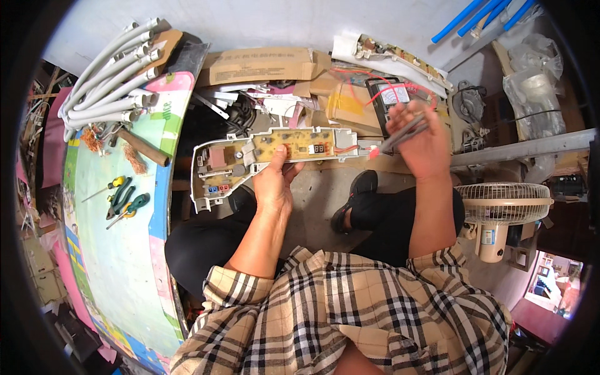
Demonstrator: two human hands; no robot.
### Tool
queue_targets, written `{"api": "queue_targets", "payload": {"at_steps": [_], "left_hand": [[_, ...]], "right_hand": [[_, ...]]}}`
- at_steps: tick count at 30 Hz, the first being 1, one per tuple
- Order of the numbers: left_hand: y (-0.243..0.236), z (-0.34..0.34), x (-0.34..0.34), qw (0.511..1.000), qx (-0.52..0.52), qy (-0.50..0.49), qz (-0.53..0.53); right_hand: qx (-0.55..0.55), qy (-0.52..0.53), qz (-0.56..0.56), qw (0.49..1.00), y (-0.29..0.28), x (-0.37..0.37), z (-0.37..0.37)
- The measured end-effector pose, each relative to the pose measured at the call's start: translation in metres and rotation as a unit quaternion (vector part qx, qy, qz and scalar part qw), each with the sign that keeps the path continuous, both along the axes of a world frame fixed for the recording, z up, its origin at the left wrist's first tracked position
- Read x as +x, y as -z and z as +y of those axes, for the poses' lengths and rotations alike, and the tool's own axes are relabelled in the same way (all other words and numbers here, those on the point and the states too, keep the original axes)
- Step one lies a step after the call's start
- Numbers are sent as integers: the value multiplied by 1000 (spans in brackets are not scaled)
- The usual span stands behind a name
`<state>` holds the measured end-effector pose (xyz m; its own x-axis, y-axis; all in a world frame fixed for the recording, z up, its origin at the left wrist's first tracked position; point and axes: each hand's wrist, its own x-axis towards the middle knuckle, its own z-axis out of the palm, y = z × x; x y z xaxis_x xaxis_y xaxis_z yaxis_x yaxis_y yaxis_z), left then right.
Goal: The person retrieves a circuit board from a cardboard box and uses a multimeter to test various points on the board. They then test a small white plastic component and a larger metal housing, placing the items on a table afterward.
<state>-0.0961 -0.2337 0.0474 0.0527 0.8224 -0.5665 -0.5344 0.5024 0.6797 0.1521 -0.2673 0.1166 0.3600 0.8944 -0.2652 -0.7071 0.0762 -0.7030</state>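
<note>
My left hand (275, 187) grips the lower edge of a circuit board (253, 156) set in a long white plastic housing, thumb on its face. The board carries a small two-digit display (319, 149), a brown block-shaped part and blue and red connectors. Short wires (347, 149) run out at its right end. My right hand (420, 137) is closed around a slim dark grey tool (403, 134), perhaps tweezers, slightly blurred. The tool's tip lies by a small red piece (374, 152) next to the wire end; whether they touch, I cannot tell.
On the left table (119, 262) lie pliers (119, 195), screwdrivers (130, 212), a wooden-handled hammer (144, 147) and grey hoses (112, 87). Cardboard boxes (259, 65) and a black meter (390, 97) with red leads (356, 75) are ahead. A fan (503, 203) stands right of my knee.
</note>
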Motion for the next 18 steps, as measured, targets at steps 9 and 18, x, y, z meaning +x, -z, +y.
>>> {"api": "queue_targets", "payload": {"at_steps": [9, 18], "left_hand": [[-5, 4, -2, 997, 28, 25, -64], [-13, 4, -5, 997, 47, 21, -53]], "right_hand": [[-88, 74, -481, 869, -12, -21, -20], [43, 102, -580, 807, 9, -44, -23]]}}
